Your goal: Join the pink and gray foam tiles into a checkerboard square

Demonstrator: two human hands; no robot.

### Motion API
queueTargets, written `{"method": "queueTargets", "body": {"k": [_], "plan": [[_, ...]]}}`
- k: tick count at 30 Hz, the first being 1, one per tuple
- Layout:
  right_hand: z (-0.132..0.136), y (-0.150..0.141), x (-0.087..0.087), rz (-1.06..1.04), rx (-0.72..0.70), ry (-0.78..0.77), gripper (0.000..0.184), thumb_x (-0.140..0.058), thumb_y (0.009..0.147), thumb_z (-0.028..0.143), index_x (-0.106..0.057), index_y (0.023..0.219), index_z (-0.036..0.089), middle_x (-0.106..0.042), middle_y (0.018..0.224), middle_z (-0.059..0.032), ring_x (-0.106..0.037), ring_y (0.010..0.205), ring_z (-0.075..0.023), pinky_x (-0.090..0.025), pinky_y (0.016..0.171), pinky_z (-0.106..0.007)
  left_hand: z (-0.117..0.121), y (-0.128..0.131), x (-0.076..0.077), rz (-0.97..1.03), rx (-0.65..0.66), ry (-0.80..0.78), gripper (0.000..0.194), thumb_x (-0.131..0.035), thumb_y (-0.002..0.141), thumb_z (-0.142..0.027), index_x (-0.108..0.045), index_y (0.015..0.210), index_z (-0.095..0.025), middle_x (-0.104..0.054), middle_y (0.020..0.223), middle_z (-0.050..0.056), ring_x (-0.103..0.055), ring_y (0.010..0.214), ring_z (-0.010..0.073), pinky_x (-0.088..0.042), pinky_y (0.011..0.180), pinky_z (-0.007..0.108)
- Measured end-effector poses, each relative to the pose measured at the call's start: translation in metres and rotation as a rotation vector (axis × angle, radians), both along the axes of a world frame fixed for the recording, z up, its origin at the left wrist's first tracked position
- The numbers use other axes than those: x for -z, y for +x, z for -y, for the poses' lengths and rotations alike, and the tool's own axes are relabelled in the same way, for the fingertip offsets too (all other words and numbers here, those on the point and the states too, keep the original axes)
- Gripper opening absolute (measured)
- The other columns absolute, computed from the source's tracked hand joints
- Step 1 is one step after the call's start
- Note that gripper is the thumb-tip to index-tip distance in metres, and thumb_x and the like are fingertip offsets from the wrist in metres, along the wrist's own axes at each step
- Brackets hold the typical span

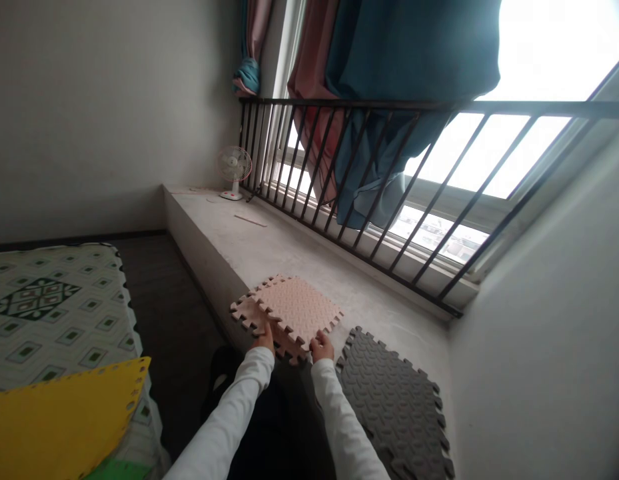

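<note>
Two pink foam mat tiles with jigsaw edges lie one over the other, out of line, at the front edge of the ledge. The upper foam tile (302, 307) covers much of the lower foam tile (246, 312), which sticks out on the left and in front. My left hand (264, 339) grips the near edge of the lower tile, its fingers hidden underneath. At the upper tile's near right corner, my right hand (322, 347) is closed on the edge. A dark grey foam tile (399, 400) lies to the right of my right hand.
The pale ledge (214, 230) runs below a dark metal railing (354, 103) and window. On its far end stands a small fan (234, 170). To the left are a patterned mat (54, 267) and a yellow sheet (64, 420) with holes along its edge. Curtains (409, 53) hang over the railing.
</note>
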State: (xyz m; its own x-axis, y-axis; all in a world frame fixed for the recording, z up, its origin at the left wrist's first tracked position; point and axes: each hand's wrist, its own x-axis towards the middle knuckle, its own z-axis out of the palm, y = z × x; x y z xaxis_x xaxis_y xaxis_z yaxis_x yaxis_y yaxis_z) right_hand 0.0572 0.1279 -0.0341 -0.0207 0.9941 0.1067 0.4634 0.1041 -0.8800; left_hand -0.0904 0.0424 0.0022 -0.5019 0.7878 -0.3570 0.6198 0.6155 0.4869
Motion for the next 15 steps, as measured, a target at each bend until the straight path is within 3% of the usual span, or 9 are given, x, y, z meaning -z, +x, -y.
{"method": "queueTargets", "body": {"k": [3,6,10,15], "plan": [[0.003,-0.007,0.004,-0.062,0.048,-0.067,0.04,-0.05,0.057,0.026,-0.06,0.094,0.014,-0.063,0.08,-0.0033,-0.058,0.072,-0.0172,-0.046,0.065,-0.024,-0.001,0.0,-0.001,-0.035,-0.015,-0.029,0.071,-0.038,0.076,-0.009,0.003,0.134,-0.008,-0.055,0.113,0.018,-0.055,0.098,0.0218,-0.039,0.085,0.033],[0.005,-0.006,0.017,-0.115,0.005,-0.105,0.044,-0.049,0.055,0.026,-0.06,0.095,0.014,-0.063,0.08,-0.0038,-0.057,0.064,-0.0156,-0.047,0.056,-0.024,-0.001,-0.001,-0.001,-0.042,-0.026,-0.048,0.063,-0.034,0.078,-0.01,-0.005,0.133,-0.005,-0.054,0.113,0.019,-0.055,0.099,0.0207,-0.039,0.085,0.031],[0.001,0.004,0.031,-0.128,-0.094,-0.097,0.045,-0.048,0.052,0.025,-0.061,0.095,0.014,-0.063,0.079,-0.0043,-0.058,0.068,-0.0159,-0.048,0.06,-0.024,-0.002,-0.001,0.0,-0.048,-0.035,-0.05,0.057,-0.036,0.077,-0.008,-0.016,0.13,-0.003,-0.057,0.108,0.019,-0.057,0.095,0.0202,-0.042,0.081,0.029],[-0.001,0.014,0.03,-0.118,-0.173,-0.107,0.047,-0.049,0.052,0.026,-0.061,0.096,0.014,-0.063,0.08,-0.0048,-0.058,0.067,-0.0159,-0.049,0.06,-0.025,-0.001,0.002,-0.001,-0.071,-0.062,-0.044,0.052,-0.035,0.076,-0.009,-0.024,0.126,-0.002,-0.058,0.106,0.02,-0.057,0.095,0.0225,-0.043,0.079,0.032]]}}
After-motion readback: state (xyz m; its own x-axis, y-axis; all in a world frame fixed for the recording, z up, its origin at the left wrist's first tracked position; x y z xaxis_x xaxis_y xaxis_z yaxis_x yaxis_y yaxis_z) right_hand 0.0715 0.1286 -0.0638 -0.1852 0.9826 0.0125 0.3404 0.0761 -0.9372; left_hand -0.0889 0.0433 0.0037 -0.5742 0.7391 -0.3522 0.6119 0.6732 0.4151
